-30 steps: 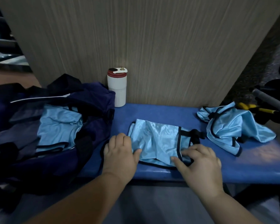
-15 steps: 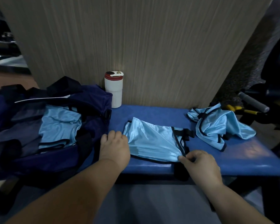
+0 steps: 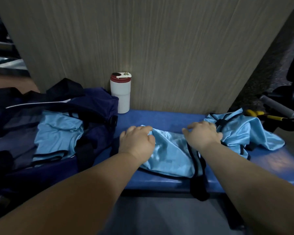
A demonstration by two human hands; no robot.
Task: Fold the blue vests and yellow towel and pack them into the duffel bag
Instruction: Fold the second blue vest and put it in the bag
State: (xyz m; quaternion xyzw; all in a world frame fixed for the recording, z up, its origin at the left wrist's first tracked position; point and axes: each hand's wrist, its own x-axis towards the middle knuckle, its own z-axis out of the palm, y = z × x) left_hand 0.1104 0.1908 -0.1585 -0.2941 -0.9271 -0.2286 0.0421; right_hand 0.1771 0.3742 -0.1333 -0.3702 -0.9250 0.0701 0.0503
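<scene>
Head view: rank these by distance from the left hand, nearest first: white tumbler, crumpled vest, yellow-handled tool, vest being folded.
1. vest being folded: under the left hand, which grips its far corner.
2. white tumbler: just behind the hand, at the back of the bench.
3. crumpled vest: at the bench's right end.
4. yellow-handled tool: beyond that end, far right.

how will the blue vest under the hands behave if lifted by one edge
Probably floppy: the vest bunches under the left hand and right hand. Its sheen suggests slick cloth; folds may slide apart. Its black strap, hanging off the bench, would likely dangle.
</scene>
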